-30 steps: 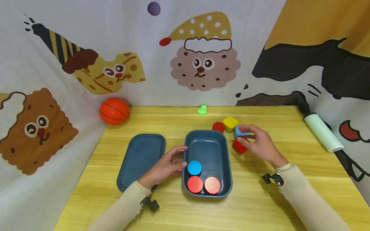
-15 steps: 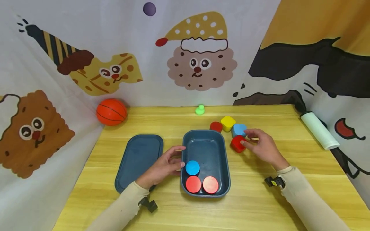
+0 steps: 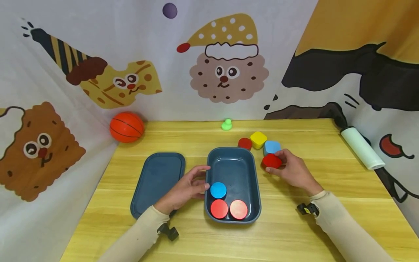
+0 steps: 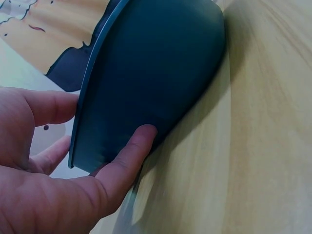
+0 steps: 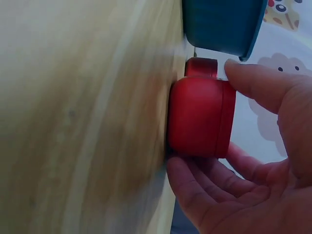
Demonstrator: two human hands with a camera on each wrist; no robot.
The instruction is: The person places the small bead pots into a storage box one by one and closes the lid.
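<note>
In the head view a dark blue-grey rectangular box (image 3: 233,171) stands uncovered on the table, with two red round-topped pieces (image 3: 219,209) and a blue round one (image 3: 218,190) in its near end. My left hand (image 3: 186,187) touches its left side; in the left wrist view the thumb lies on the outer wall (image 4: 146,73) and a fingertip meets the rim. To the right of the box, my right hand (image 3: 294,170) holds a small red square container (image 3: 271,161) between thumb and fingers. Its lid seam shows in the right wrist view, where the red container (image 5: 197,117) appears low by the tabletop.
Behind the held container stand a light blue square container (image 3: 271,147), a yellow one (image 3: 258,139) and a red round one (image 3: 244,143). A matching flat lid (image 3: 158,183) lies left. Farther back are an orange ball (image 3: 127,126), a green piece (image 3: 227,124) and a white roll (image 3: 362,147).
My right hand has drawn back from the light blue container and come around the red square one, which now looks slightly tilted. The left hand stays at the box.
</note>
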